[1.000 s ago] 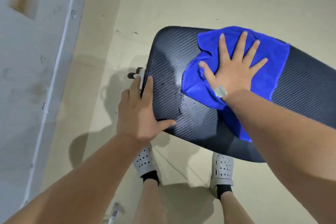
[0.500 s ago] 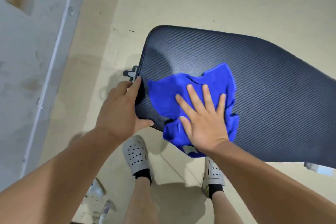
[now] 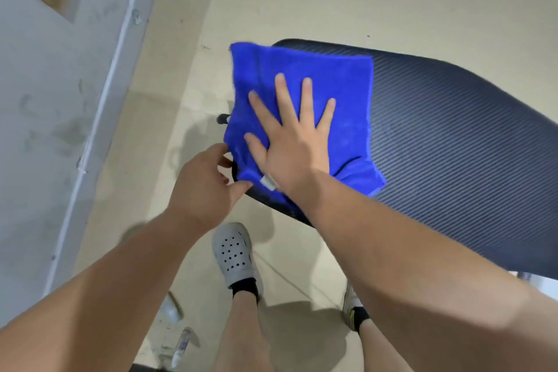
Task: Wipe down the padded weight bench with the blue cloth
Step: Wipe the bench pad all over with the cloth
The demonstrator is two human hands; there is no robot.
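Blue cloth under flat, spread right hand; left hand pinches bench corner (shoe below).

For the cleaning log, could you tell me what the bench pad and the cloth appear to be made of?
Bench pad: likely vinyl or faux leather over padding, dark with a fine diagonal carbon-weave texture and slight sheen. Blue cloth: probably microfibre, with a fuzzy matte nap, stitched edges and a small white tag.

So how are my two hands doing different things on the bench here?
The right hand lies flat with fingers spread, pressing the cloth onto the bench. The left hand is curled at the bench's end edge, off the cloth's top. Both are bare.
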